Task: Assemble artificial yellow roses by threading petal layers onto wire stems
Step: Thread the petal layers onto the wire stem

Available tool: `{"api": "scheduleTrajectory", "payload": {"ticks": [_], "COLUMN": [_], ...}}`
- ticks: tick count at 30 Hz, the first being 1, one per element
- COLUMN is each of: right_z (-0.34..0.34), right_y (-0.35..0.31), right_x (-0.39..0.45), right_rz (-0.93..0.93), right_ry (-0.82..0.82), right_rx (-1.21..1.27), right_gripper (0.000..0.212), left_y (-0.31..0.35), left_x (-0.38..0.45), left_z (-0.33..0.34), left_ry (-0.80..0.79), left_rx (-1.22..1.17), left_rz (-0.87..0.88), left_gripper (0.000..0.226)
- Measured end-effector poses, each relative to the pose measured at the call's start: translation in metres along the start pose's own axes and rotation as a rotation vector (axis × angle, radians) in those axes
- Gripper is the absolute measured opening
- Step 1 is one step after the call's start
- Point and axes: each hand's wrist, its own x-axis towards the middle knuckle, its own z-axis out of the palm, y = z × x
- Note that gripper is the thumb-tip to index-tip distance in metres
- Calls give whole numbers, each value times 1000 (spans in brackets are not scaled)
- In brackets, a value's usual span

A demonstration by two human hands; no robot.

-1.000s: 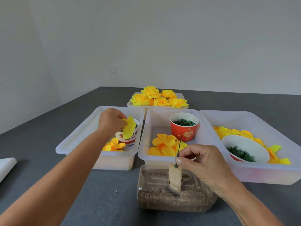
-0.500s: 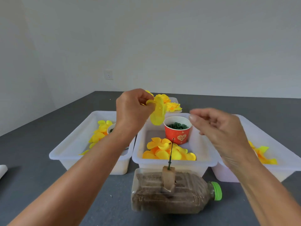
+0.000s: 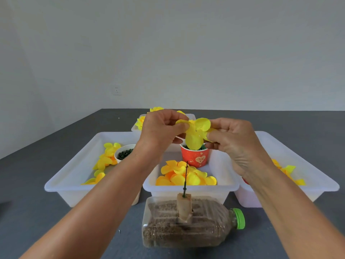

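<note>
Both hands (image 3: 197, 135) pinch the petal layer (image 3: 195, 133), one lobe hanging downward.

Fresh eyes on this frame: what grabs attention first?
Both hands, the left hand and right hand, pinch a yellow petal layer mid-frame. Below it a green wire stem stands upright in a block on a sand-filled bottle lying on its side.

Two hands, left (image 3: 160, 130) and right (image 3: 236, 144), are being seen, with one petal layer (image 3: 196, 133) between them. Four white bins are being counted: left (image 3: 74, 176), middle (image 3: 220, 176), right (image 3: 306, 165), far (image 3: 135, 128). Two cups, red (image 3: 195, 157) and white (image 3: 124, 154), one bottle (image 3: 186, 225) and one wire stem (image 3: 186, 176) are being counted.
</note>
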Motion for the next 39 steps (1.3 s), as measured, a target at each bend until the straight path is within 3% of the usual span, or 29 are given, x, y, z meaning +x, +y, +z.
{"api": "scheduleTrajectory", "payload": {"ticks": [11, 19, 22, 25, 27, 30, 33, 39], "right_z": [1, 0, -2, -3, -2, 0, 1, 3], "right_y": [8, 9, 10, 11, 11, 14, 20, 27], "right_x": [-4, -5, -7, -11, -15, -18, -23, -25], "right_rz": [11, 197, 178, 22, -133, -374, -591, -739], "right_ry": [103, 37, 34, 67, 73, 118, 179, 216], "right_rx": [98, 304, 319, 276, 218, -38, -334, -478], "right_gripper": [18, 17, 18, 20, 24, 32, 31, 18], "left_y": [-1, -3, -4, -5, -8, -14, -22, -35], "left_x": [-10, -10, -10, -13, -15, -16, -19, -19], "left_z": [6, -2, -4, -5, -4, -3, -2, -2], "left_ry": [-49, -155, -192, -207, -177, -50, 11, 72], "left_rx": [-55, -374, -375, -272, -159, 185, 271, 314], "left_rz": [13, -204, -193, -90, 33, 327, 537, 627], "left_gripper": [9, 13, 15, 30, 20, 26, 36, 14]}}
